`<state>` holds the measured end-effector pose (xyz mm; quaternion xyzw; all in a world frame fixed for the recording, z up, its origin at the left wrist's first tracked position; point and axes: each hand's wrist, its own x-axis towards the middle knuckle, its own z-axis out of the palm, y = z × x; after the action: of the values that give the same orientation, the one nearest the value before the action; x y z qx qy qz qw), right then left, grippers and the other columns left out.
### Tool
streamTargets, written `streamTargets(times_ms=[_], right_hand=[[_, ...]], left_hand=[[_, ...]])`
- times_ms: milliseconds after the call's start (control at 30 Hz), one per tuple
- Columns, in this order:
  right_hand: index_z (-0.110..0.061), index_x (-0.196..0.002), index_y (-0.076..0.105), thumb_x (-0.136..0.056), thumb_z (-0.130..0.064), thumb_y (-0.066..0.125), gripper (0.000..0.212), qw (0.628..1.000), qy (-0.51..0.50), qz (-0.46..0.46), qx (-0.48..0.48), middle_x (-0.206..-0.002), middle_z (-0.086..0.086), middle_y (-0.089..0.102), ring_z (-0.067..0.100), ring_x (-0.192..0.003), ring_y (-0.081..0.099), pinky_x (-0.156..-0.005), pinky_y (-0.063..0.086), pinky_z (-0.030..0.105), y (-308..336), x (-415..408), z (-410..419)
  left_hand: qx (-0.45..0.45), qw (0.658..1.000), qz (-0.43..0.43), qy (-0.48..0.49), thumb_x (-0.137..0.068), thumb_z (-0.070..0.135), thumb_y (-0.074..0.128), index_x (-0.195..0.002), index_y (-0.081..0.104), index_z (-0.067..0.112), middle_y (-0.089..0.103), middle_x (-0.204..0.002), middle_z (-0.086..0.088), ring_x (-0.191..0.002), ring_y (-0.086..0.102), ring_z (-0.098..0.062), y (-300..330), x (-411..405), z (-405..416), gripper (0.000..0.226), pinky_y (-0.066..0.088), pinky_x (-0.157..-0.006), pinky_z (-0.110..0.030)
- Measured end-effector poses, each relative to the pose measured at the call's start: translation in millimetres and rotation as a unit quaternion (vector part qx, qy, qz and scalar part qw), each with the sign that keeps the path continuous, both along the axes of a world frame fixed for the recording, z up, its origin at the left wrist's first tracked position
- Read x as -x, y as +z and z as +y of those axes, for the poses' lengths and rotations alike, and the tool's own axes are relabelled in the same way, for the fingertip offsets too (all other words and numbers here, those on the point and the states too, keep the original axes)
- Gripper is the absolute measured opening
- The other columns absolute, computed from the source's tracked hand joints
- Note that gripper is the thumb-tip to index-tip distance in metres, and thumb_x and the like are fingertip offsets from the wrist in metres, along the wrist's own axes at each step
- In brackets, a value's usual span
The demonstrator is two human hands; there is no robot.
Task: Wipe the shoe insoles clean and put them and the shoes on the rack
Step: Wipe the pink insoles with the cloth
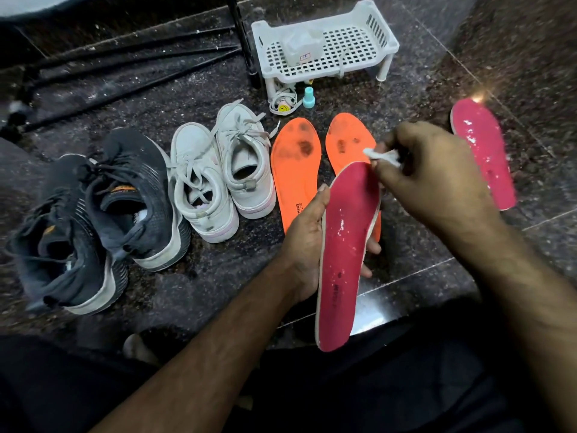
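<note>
The task looks to be in its early part; the left hand grips a pink insole from beneath at its middle, fingers curled round its far edge, and holds it tilted up near the centre of the view; the right hand pinches a small white wipe and holds it at the insole's toe end, so the wiping of this one appears under way; white flecks and dark marks show along its face, so it is not yet clean.

A second pink insole lies flat on the floor to the far right, also speckled white; I cannot tell whether it has been wiped. Two orange insoles lie side by side behind the held one, both with dark smudges at the toes, and seem untouched.

The white sneakers and the dark sneakers stand in pairs on the floor to the left; none is on the rack.

The white plastic rack stands at the far side and carries only a pale plastic container; a small teal-capped bottle stands on the floor just in front of it.

By this showing, most of the wiping and all of the racking are left.
</note>
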<state>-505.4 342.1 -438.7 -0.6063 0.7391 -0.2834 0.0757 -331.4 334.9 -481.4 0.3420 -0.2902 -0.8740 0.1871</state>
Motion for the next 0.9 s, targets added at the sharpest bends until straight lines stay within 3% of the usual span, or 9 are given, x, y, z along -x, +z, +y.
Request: streamTargets(times_ms=[67,133,233,333,433,533,733,800,900], right_hand=[[-0.024,-0.093,0.066,-0.084,-0.027,0.072,0.011,0.995,0.093,-0.039,-0.015,-0.085,-0.006,0.061,0.011,-0.075,0.056,-0.071,0.043,0.029,3,-18,7],[-0.025,-0.094,0.066,-0.085,-0.033,0.069,0.012,0.986,0.154,-0.021,-0.053,-0.086,-0.006,0.061,0.015,-0.079,0.059,-0.072,0.048,0.032,-5,-32,12],[-0.026,-0.096,0.062,-0.083,-0.039,0.064,0.018,0.994,0.075,0.048,-0.070,-0.090,-0.004,0.061,0.024,-0.087,0.063,-0.075,0.053,0.040,-15,-19,5],[-0.023,-0.096,0.064,-0.083,-0.033,0.066,0.016,0.997,-0.015,0.059,-0.044,-0.091,0.001,0.061,0.027,-0.088,0.062,-0.076,0.051,0.039,-10,3,1],[-0.023,-0.093,0.066,-0.087,-0.033,0.069,0.012,0.996,0.071,-0.012,-0.044,-0.085,-0.005,0.062,0.015,-0.077,0.057,-0.072,0.044,0.030,-1,-14,8],[-0.024,-0.092,0.064,-0.087,-0.033,0.067,0.011,0.980,0.159,-0.029,-0.117,-0.080,-0.009,0.064,0.012,-0.071,0.058,-0.071,0.051,0.035,-11,-37,17],[-0.023,-0.092,0.065,-0.084,-0.034,0.067,0.014,0.996,0.012,0.051,-0.068,-0.091,0.003,0.063,0.028,-0.092,0.060,-0.078,0.050,0.040,-11,-9,7],[-0.023,-0.090,0.064,-0.085,-0.035,0.069,0.013,0.997,0.041,0.009,-0.065,-0.084,-0.002,0.064,0.021,-0.083,0.061,-0.073,0.049,0.034,-5,-14,10],[-0.025,-0.086,0.064,-0.085,-0.032,0.072,0.011,0.974,0.135,-0.091,-0.157,-0.066,-0.010,0.064,0.007,-0.060,0.062,-0.059,0.046,0.025,-2,-37,20]], left_hand=[[-0.008,1.000,0.014,0.021,-0.102,0.062,0.025,-0.100,0.072,0.010,0.069,-0.075,-0.016,-0.055,0.067,-0.026,2,2,0,0.069,0.056,-0.047,-0.037],[-0.024,0.999,0.026,0.032,-0.103,0.061,0.026,-0.094,0.074,0.017,0.070,-0.073,-0.010,-0.056,0.067,-0.024,1,3,0,0.066,0.056,-0.046,-0.039],[-0.018,0.999,0.030,0.014,-0.102,0.064,0.025,-0.092,0.078,0.015,0.069,-0.075,-0.015,-0.060,0.066,-0.028,-2,1,-1,0.073,0.057,-0.051,-0.039],[-0.017,1.000,0.023,0.005,-0.101,0.065,0.024,-0.097,0.078,0.011,0.068,-0.078,-0.020,-0.059,0.065,-0.029,-2,0,-1,0.076,0.057,-0.053,-0.037],[-0.027,0.999,0.031,0.023,-0.101,0.063,0.026,-0.090,0.079,0.014,0.070,-0.078,-0.016,-0.061,0.068,-0.027,0,2,-2,0.074,0.057,-0.051,-0.039],[-0.044,0.998,0.042,0.030,-0.102,0.062,0.024,-0.085,0.081,0.018,0.073,-0.079,-0.007,-0.060,0.070,-0.023,1,2,-2,0.073,0.057,-0.048,-0.040],[-0.014,0.999,0.037,0.029,-0.101,0.062,0.027,-0.100,0.072,0.006,0.066,-0.085,-0.018,-0.070,0.067,-0.029,-1,0,-2,0.072,0.057,-0.052,-0.042],[-0.022,0.998,0.037,0.037,-0.100,0.062,0.029,-0.101,0.073,0.009,0.067,-0.084,-0.015,-0.069,0.067,-0.028,0,1,-2,0.069,0.058,-0.052,-0.042],[-0.040,0.997,0.037,0.049,-0.098,0.062,0.032,-0.104,0.072,0.018,0.069,-0.089,-0.007,-0.072,0.065,-0.026,3,2,-3,0.060,0.056,-0.057,-0.040]])
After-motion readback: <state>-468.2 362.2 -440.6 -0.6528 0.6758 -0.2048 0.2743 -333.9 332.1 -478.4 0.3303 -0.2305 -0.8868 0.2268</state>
